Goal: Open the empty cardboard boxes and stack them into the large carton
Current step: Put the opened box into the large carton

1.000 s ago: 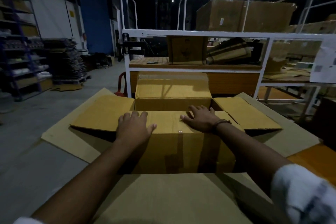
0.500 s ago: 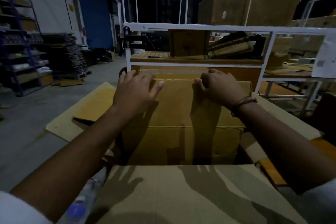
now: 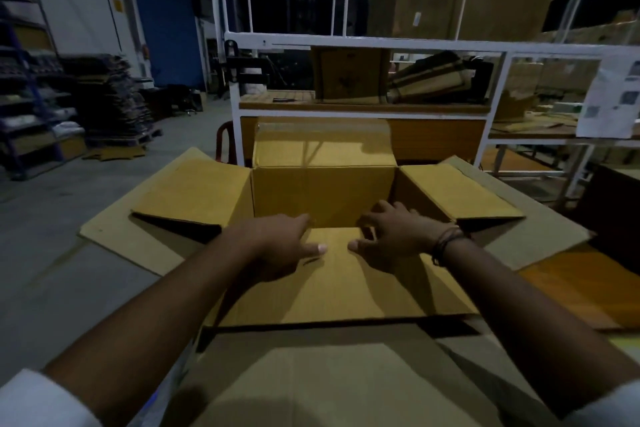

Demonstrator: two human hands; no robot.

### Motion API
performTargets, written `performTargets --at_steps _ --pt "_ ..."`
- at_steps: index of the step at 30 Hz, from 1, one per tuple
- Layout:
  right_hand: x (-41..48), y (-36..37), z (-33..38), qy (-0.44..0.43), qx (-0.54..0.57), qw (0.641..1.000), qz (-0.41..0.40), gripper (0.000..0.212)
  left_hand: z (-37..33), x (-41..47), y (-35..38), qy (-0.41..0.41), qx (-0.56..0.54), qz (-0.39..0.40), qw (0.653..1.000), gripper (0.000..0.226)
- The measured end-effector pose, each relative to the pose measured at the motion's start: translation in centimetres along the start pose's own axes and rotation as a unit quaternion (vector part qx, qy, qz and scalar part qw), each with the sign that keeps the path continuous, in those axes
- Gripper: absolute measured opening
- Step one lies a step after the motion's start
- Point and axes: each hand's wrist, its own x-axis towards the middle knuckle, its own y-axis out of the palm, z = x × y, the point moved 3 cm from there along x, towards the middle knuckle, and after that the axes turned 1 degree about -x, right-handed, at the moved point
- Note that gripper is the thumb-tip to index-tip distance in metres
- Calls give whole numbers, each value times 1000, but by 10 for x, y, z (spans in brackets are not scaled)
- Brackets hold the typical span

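Inside the mouth of the large carton (image 3: pixel 138 246), whose dull brown flaps are spread outward on all sides, sits a yellow cardboard box (image 3: pixel 322 198) with its top open. Its left flap and right flap lie folded out over the carton's side flaps, its far flap stands up toward the white metal rack (image 3: pixel 363 43) behind, and its near flap (image 3: pixel 339 284) slopes down over the carton's near edge toward the person. Both hands are on the top edge of that near flap, close together but not touching. The right hand (image 3: pixel 398 239), with a dark cord bracelet (image 3: pixel 446 244) at the wrist, has its thumb on the flap's face and its fingers (image 3: pixel 384 210) bent over the edge into the box. The left hand (image 3: pixel 277 246) lays its thumb on the flap too; its fingers (image 3: pixel 301 220) reach past the edge, and I cannot tell whether they curl under it. Bare concrete floor (image 3: pixel 69 218) stretches away to the left of the carton.
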Motion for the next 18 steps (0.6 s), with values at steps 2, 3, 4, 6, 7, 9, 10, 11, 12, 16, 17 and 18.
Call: performTargets --at_steps 2,3,4,6,7,9,10,11,12,16,17,18 --pt "3 18 -1 -5 22 999 -32 68 11 6 14 7 22 -36 999 74" --pt "4 27 -2 -14 23 998 -64 69 15 6 20 15 39 -62 997 73" --pt "5 34 -2 -21 16 995 -101 70 17 6 24 27 53 -95 994 72" --pt "8 44 -4 -23 5 989 -145 71 24 4 31 52 54 -144 987 72" --pt "10 46 -5 -19 4 988 -153 71 26 3 33 61 47 -157 985 72" --pt "14 46 -6 -17 11 988 -155 72 30 5 35 74 34 -169 982 72" --pt "14 44 -6 -19 18 989 -144 71 31 8 35 76 28 -170 982 72" --pt "15 41 -7 -22 29 991 -125 72 33 10 33 73 25 -173 982 73" --pt "16 38 -11 -23 39 993 -107 73 38 13 30 65 29 -178 981 75" --pt "23 23 -51 76 17 992 -98 89 77 23 10 -41 62 -187 980 108" --pt "24 20 -64 119 17 987 -109 92 86 24 7 -67 62 -183 979 118" --pt "24 20 -76 159 20 980 -118 96 91 25 4 -87 64 -177 978 124"
